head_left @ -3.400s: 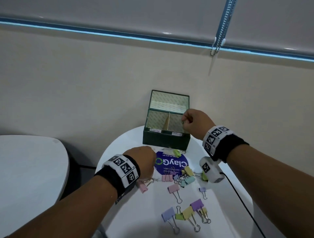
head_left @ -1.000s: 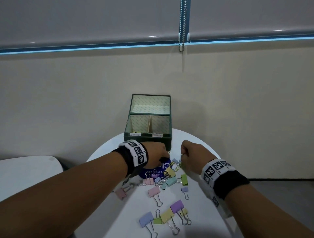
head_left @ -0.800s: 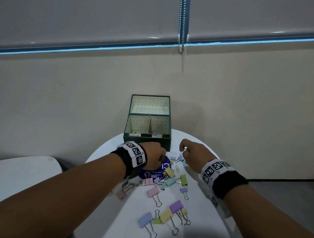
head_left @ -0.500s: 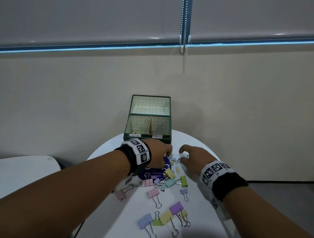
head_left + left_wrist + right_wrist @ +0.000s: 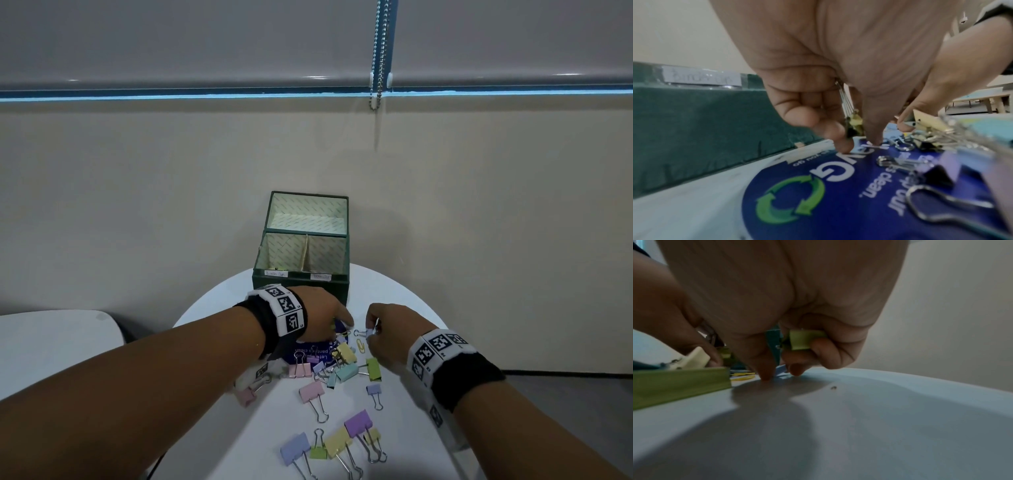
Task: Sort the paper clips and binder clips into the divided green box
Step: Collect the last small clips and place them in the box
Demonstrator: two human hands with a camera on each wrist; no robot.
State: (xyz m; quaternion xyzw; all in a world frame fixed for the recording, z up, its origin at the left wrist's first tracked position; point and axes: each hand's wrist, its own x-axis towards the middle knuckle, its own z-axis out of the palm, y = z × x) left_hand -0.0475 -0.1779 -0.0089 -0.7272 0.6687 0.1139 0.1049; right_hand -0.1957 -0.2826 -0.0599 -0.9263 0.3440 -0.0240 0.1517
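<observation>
The divided green box [image 5: 337, 286] stands open at the table's far edge, its front wall also in the left wrist view [image 5: 705, 121]. Pastel binder clips [image 5: 346, 371] lie scattered in front of it, with a yellow paper clip [image 5: 360, 346] among them. My left hand [image 5: 342, 323] is down on the blue sticker [image 5: 838, 203], its curled fingers holding a small yellow binder clip [image 5: 854, 122]. My right hand [image 5: 371, 334] keeps a green binder clip [image 5: 805, 340] tucked under its curled outer fingers. Its thumb and forefinger pinch a small lilac binder clip [image 5: 782, 369] on the table.
The round white table [image 5: 219, 318] is small, and its edge runs close behind the box and to the right. A large green binder clip [image 5: 680, 384] lies just left of my right hand. More clips [image 5: 342, 442] sit near the front edge. A second white table [image 5: 51, 346] stands at left.
My right hand came back from over the box to the pile, spread its fingers, then closed thumb and forefinger on the small lilac clip. My left hand moved forward onto the sticker.
</observation>
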